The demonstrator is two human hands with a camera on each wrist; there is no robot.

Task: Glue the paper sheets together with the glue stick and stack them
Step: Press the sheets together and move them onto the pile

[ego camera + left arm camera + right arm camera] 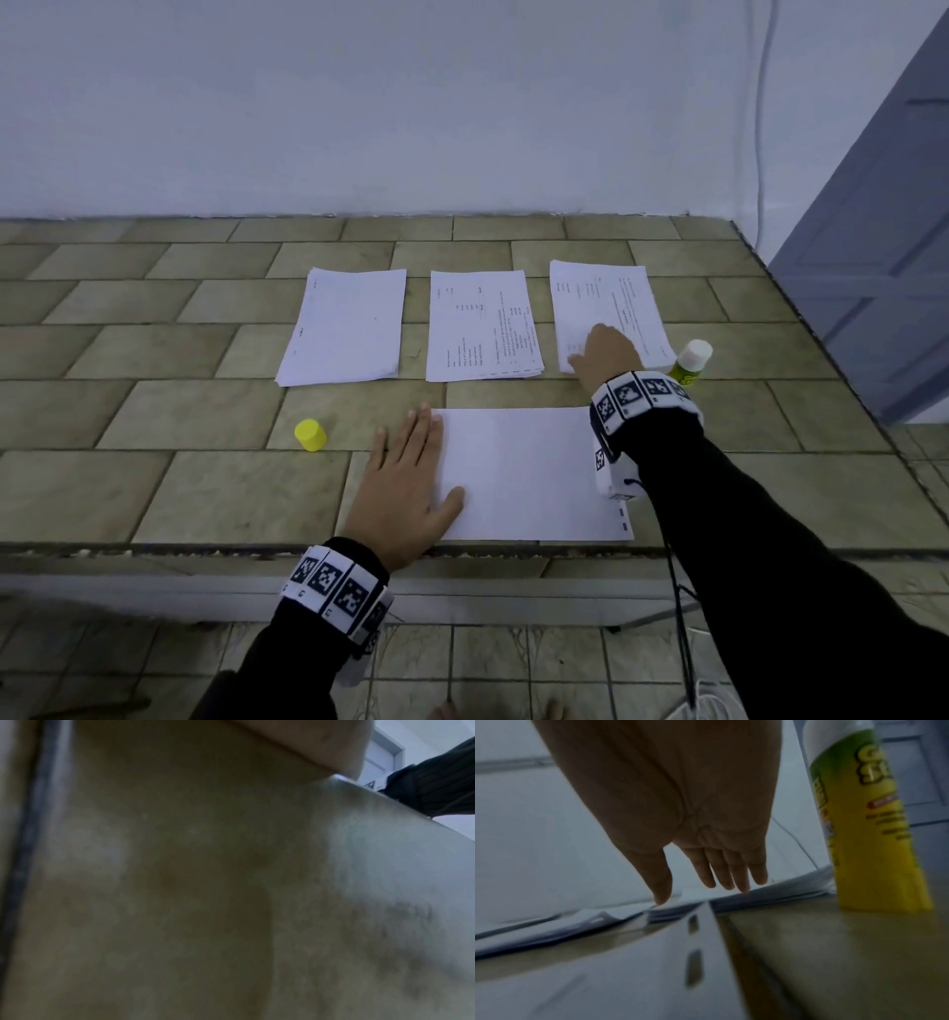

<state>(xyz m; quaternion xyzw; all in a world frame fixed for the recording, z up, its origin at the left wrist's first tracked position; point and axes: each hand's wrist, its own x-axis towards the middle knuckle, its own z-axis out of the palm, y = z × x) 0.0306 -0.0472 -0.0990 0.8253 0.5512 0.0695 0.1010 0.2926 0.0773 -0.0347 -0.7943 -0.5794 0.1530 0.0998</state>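
The tiled counter (154, 493) carries three paper piles across the back and one blank sheet (529, 473) at the near edge, six o'clock. The left hand (405, 483) lies flat, fingers straight, pinning that sheet's left side. The right hand (606, 354) reaches to two o'clock, fingers extended onto the right pile (606, 298), its grip holding nothing yet. Likely slips: lifting several sheets together, or the wrist knocking the uncapped glue stick (690, 365) standing upright just right of the pile. Its yellow cap (310, 435) sits at nine o'clock.
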